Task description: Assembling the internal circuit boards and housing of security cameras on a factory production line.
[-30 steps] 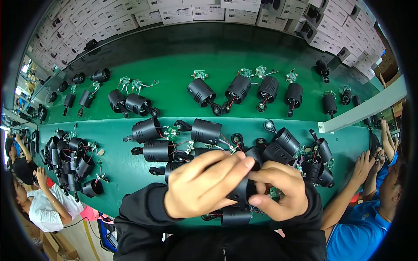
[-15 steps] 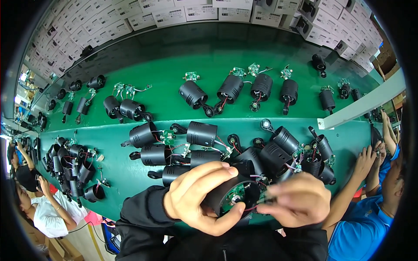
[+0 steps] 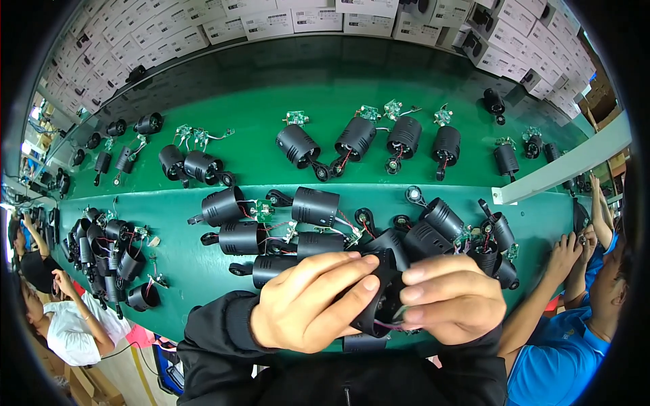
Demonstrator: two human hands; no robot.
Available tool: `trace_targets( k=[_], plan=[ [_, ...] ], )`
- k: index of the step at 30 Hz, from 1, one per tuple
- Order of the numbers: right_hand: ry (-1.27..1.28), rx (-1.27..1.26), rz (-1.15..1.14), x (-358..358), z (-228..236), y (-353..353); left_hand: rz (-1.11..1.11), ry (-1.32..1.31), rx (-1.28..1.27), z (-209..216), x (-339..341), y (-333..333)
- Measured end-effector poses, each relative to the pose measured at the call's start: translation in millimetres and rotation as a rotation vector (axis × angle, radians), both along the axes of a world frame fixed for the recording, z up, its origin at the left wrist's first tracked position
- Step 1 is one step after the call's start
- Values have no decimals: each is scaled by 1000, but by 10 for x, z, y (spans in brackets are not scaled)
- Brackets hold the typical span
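My left hand [image 3: 308, 304] is wrapped around a black cylindrical housing [image 3: 369, 314], with its open end turned toward my right. At that opening my right hand [image 3: 457, 298] has its fingers curled close together, slightly blurred. Thin wires [image 3: 389, 326] cross the lower rim and run in under the right thumb; the fingers hide their ends. The inside of the housing is mostly dark and covered. Just below my hands, part of another black housing [image 3: 363, 343] shows. Beyond them lie several more housings [image 3: 316, 206] with small green circuit boards [image 3: 262, 210] on wires.
A raised green shelf [image 3: 257, 152] behind carries more housings with boards. White boxes [image 3: 267, 22] are stacked along the back. At the right a pale metal bar [image 3: 565, 161] slants over the bench. Co-workers sit at both sides, one in a blue shirt [image 3: 555, 355].
The housing has turned, so its opening no longer faces me and the green board inside is out of sight. My left fingers have closed further over it; my right hand is nearer the opening.
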State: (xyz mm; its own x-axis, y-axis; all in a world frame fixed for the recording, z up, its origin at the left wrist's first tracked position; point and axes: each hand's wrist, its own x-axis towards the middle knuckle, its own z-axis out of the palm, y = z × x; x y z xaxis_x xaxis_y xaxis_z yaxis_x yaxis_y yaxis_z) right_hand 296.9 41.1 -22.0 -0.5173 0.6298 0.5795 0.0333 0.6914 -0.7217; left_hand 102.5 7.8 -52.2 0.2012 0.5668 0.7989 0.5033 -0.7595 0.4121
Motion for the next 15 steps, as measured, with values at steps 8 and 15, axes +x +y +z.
trace_targets(
  k=[8,15],
  plan=[
    [72,-42,56,-178,-229,-36,76,102,102,-159,51,33],
    [8,3,60,-180,-222,-19,53,168,55,-108,-13,44]
  ],
)
